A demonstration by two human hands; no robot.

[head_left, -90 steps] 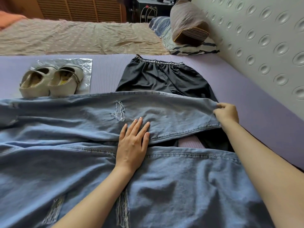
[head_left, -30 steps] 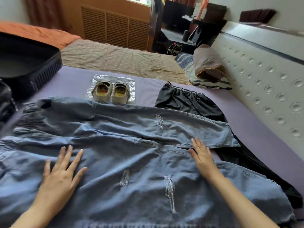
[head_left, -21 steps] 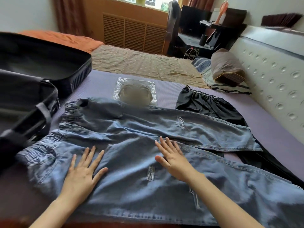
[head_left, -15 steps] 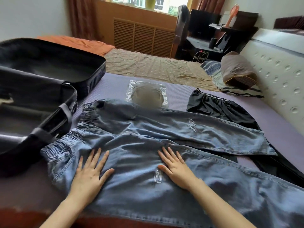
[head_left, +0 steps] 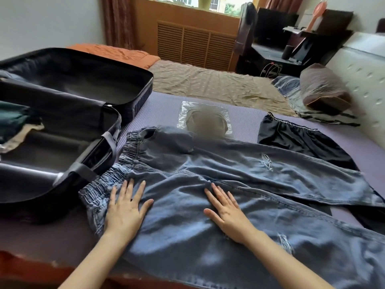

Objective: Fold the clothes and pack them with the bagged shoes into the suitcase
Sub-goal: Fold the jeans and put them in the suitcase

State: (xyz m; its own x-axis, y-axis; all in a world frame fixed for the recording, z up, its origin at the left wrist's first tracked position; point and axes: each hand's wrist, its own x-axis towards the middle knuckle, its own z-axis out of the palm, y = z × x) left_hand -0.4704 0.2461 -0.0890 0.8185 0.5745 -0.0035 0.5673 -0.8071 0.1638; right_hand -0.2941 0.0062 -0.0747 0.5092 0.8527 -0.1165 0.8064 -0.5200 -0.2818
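Jeans (head_left: pixel 229 176) pressed flat by left hand (head_left: pixel 125 211) and right hand (head_left: pixel 227 215), fingers (head_left: pixel 129 189) straight, nothing grasped, likely smoothing for fold; open suitcase (head_left: pixel 143 92) set at left.

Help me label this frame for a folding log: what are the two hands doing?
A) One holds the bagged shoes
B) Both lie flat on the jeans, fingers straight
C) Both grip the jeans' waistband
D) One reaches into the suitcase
B: the left hand and the right hand both lie palm-down with straight, spread fingers on the jeans, curled round nothing.
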